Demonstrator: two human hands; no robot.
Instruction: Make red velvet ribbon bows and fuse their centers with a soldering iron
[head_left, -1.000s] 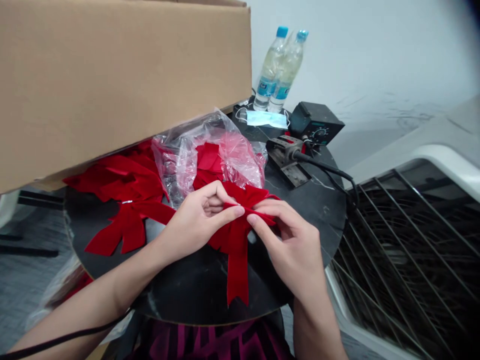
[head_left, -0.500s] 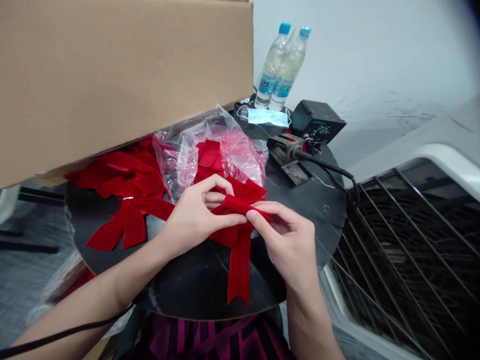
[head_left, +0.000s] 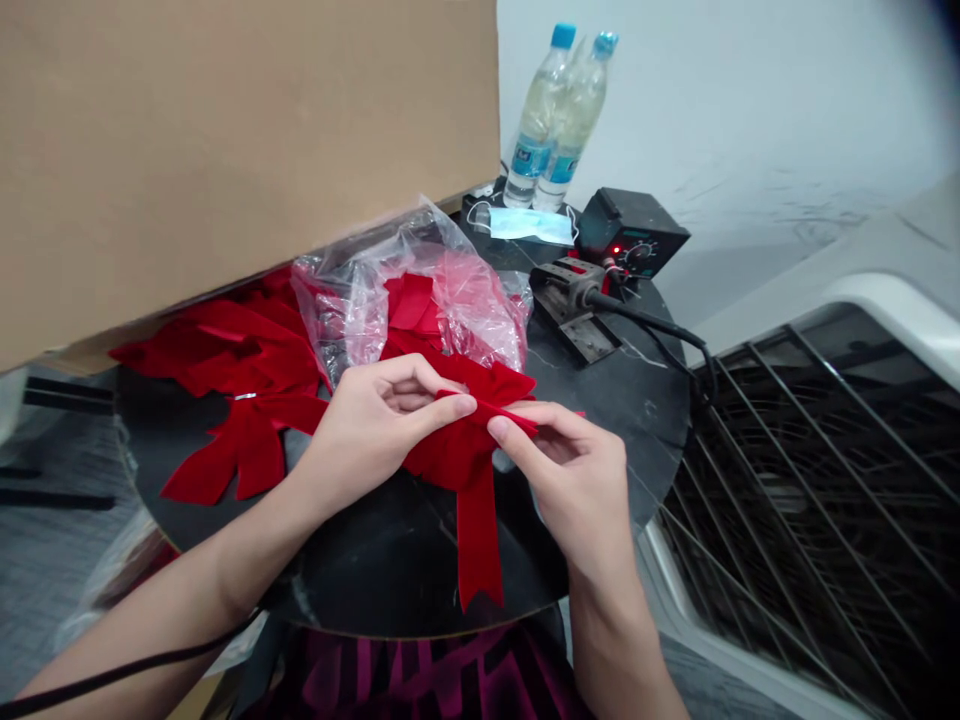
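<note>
item under handling: a red velvet bow (head_left: 461, 445) held just above the middle of a round black marble-pattern desk (head_left: 420, 590), its long tail (head_left: 478, 560) hanging down onto the desk surface. the left hand (head_left: 382, 430) and right hand (head_left: 562, 470) are on either side of it. both grips are closed on the bow: left fingertips (head_left: 466, 403) and right fingertips (head_left: 496, 428) pinch a narrow velvet strip (head_left: 487, 408) across its top, nearly meeting. a second red velvet bow (head_left: 251, 440) lies on the desk, just left of the left hand, beside a heap of further red velvet pieces (head_left: 225, 345). behind the hands sits a clear plastic bag (head_left: 472, 320) with red velvet inside. a cardboard box (head_left: 225, 130) overhangs the desk's far left. at the far edge stand two water bottles (head_left: 559, 120), a folded face mask (head_left: 531, 226), a soldering station (head_left: 630, 235) with a lit red lamp, and a soldering iron stand (head_left: 574, 305). a metal grille (head_left: 810, 520) is right of the desk.
</note>
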